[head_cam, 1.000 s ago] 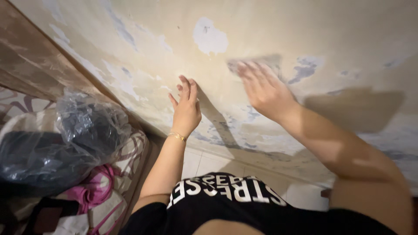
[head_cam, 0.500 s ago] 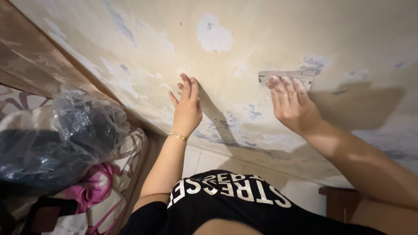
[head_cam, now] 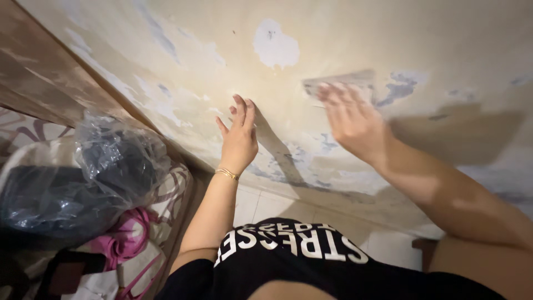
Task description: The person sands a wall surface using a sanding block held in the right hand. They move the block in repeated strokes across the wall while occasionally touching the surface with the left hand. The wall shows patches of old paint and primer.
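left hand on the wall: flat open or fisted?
Open. The left hand has its fingers extended, spread against the peeling wall, nothing in it.

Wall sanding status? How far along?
Early. Done: nothing looks finished. In hand: right hand presses a blurred sanding sheet flat on the wall; left hand braces open beside it. Left: white bare patch and bluish flaking spots remain.
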